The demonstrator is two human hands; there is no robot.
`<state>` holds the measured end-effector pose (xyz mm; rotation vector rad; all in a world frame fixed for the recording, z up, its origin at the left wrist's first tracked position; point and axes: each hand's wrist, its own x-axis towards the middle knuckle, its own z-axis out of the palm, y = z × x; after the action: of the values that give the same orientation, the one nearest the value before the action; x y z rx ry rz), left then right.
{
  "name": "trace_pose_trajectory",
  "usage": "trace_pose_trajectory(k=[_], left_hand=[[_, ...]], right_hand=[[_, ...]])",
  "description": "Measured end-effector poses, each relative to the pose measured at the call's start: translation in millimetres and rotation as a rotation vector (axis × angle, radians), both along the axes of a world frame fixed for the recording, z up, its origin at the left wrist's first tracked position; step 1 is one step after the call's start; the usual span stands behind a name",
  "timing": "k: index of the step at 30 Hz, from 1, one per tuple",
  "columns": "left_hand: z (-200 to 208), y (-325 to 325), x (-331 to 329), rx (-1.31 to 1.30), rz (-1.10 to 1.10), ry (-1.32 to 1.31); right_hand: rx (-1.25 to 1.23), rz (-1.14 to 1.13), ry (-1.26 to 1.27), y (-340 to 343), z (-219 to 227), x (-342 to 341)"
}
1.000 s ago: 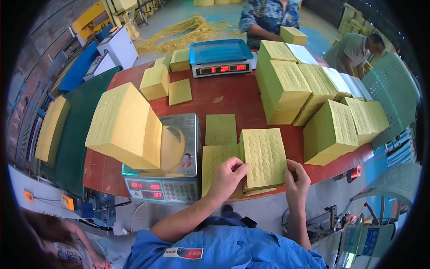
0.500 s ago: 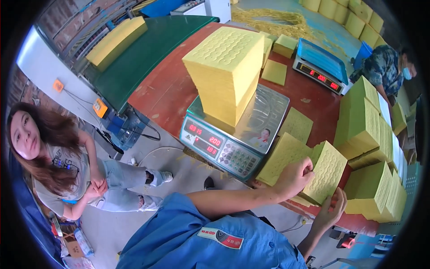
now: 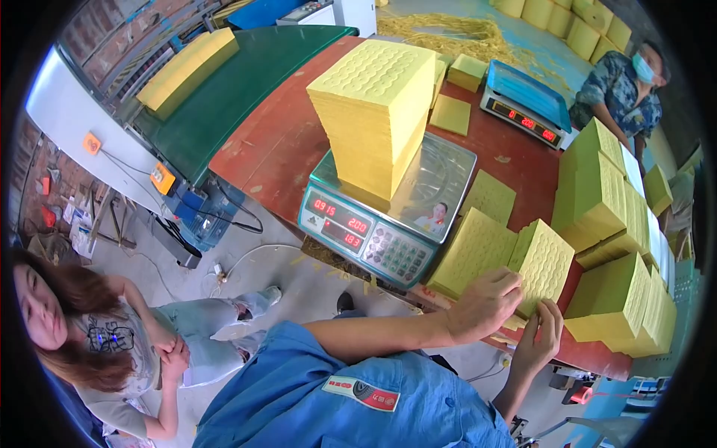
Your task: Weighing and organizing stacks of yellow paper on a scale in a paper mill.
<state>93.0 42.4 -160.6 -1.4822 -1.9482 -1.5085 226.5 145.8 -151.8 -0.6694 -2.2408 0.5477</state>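
A small stack of yellow paper [image 3: 547,261], its top sheet embossed with wavy rows, stands at the table's near edge. My left hand [image 3: 485,305] is closed at its left near corner, thumb and fingers pinched together against the edge. At the near side, my right hand [image 3: 541,340] has its bent fingers pressed on the same stack. Left of it lies another yellow stack [image 3: 478,252], with a thin yellow pile [image 3: 489,200] behind. A tall yellow paper block [image 3: 370,127] rests on the digital scale [image 3: 366,243], whose red display is lit.
Several yellow stacks [image 3: 609,295] line the right side of the red table [image 3: 265,153]. A second scale [image 3: 526,101] with a blue tray stands farther back. A green conveyor belt [image 3: 198,119] carries a long yellow block. One person [image 3: 127,336] stands at left, another [image 3: 620,89] at far right.
My right hand has shifted left along the stack's near edge, and my left hand is slightly lower. At far right the person has raised their head; the person at left has moved lower in view.
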Motion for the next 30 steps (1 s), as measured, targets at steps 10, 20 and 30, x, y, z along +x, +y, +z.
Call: trace_pose_trajectory(k=[10,20,30], left_hand=[[45.1,-90.1,-36.1,0.031,0.040,0.067],[111.1,-216.2,-133.6,0.090,0.437,0.134],[144.4,-226.0,-256.8,0.067,0.247,0.222]], right_hand=[[0.033,0.154,0.137,-49.0,48.6,-34.6],[-0.012,0.701,0.307,-127.3,106.8,-163.0],[0.238,0.541,0.462,-157.9,137.8,-271.8]])
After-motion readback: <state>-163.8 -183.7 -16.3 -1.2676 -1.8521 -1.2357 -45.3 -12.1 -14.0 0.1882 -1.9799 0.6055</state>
